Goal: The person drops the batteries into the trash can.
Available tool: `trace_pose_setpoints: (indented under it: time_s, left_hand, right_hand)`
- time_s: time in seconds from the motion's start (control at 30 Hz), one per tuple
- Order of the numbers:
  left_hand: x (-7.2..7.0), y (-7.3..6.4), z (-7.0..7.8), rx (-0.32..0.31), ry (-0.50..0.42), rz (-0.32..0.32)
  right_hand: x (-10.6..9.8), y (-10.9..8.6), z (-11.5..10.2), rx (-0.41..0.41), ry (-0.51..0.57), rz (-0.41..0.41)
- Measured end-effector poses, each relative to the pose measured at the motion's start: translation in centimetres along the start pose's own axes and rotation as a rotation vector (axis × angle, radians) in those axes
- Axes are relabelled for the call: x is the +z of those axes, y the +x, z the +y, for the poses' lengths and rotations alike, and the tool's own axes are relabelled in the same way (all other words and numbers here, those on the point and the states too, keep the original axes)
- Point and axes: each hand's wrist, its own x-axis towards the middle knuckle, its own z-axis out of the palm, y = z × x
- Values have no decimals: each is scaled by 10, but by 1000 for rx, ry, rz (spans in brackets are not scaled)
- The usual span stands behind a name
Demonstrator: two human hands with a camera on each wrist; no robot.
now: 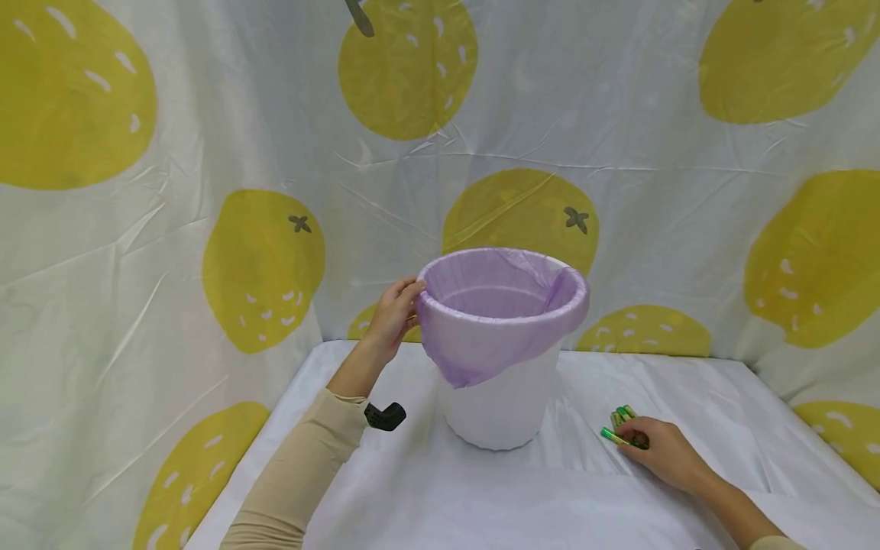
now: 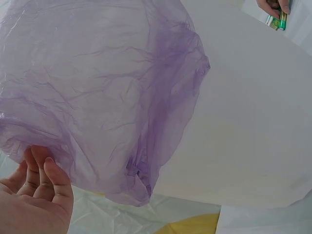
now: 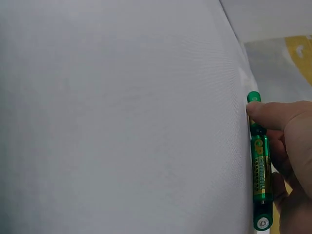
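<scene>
A white trash bin (image 1: 505,412) stands upright on the table, lined with a thin purple trash bag (image 1: 474,336) folded down over its rim. My left hand (image 1: 393,317) grips the bin's left rim through the bag; its curled fingers also show against the bag in the left wrist view. To the right of the bin, low at the table, my right hand (image 1: 667,451) pinches a green and gold battery (image 1: 610,436). Several more batteries (image 1: 622,415) lie right by its fingers. In the right wrist view, the thumb presses on one battery (image 3: 253,96), with another battery (image 3: 262,170) beside the fingers.
A white cloth (image 1: 412,496) covers the table. White curtains with yellow fruit prints (image 1: 264,267) hang behind and at both sides. A black strap end (image 1: 385,416) sticks out at the left wrist.
</scene>
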Motion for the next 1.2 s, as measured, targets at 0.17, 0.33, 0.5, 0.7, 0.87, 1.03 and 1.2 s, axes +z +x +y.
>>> trace_pose_setpoints:
  time_s: [0.17,0.33,0.5,0.7,0.87,1.03,1.2]
  left_hand:
    - [0,0,-1,-1,-4,5]
    - [1,0,0,2,-6,7]
    - [0,1,-1,-2,-7,9]
    - [1,0,-1,0,-9,7]
    - [2,-1,-1,0,-6,6]
    - [1,-1,-1,5,11,3]
    - [0,-1,0,6,21,3]
  right_hand:
    - [3,1,1,-10,-24,1]
    - [4,0,1,-34,2,30]
    - [3,-2,-1,-22,16,83]
    - [-5,-3,-6,22,53,91]
    - [-13,-1,-14,50,132,63]
    - [-20,3,-18,46,149,44]
    - [-24,5,-20,41,161,51]
